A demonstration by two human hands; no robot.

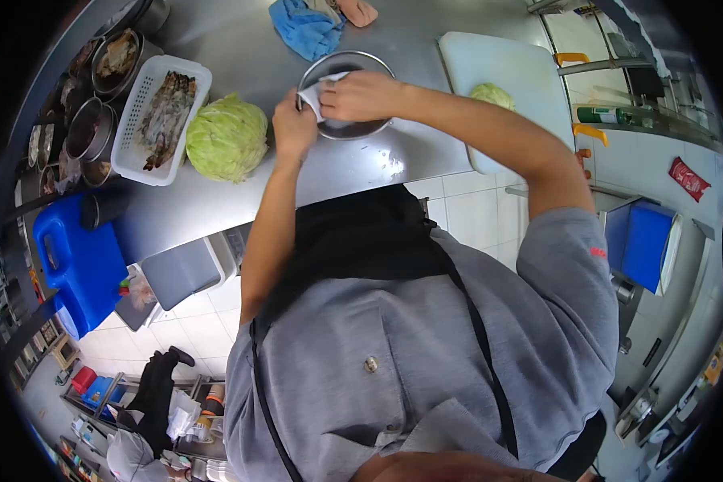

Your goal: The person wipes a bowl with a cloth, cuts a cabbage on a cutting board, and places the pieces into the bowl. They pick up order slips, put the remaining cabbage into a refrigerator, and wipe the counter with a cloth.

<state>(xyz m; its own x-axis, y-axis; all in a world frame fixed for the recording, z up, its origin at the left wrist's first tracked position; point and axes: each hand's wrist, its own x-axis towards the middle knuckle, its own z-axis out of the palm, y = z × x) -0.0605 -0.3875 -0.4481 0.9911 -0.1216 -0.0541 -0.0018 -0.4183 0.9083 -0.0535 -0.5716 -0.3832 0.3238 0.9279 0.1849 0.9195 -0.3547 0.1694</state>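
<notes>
Left hand (294,124): fingers curled, gripping the near-left rim of the bowl and one end of the cloth.
Right hand (363,95): closed on a white cloth, pressed down inside the bowl; knuckles up, forearm running off to the right.
Cloth (320,94): small, white, bunched between the two hands, partly hidden under the right palm.
Bowl (353,128): round metal bowl, flat on the steel counter, directly under both hands; inside mostly covered by the right hand.
Counter (241,36): bare steel around the bowl, some wet glints just below it.
Cabbage (227,136): whole green head, just left of the left hand, touching the white basket.
Basket (140,100): white plastic, left of the cabbage, holds long dark-and-pale food pieces; kind unclear.
Cutting board (506,68): white, right of the right forearm, a smaller cabbage piece (492,94) lying on it beside the arm.
Blue rag (307,28): crumpled, beyond the bowl, well apart from both hands.
Metal pots (104,80): far left of the basket, contents unclear.
</notes>
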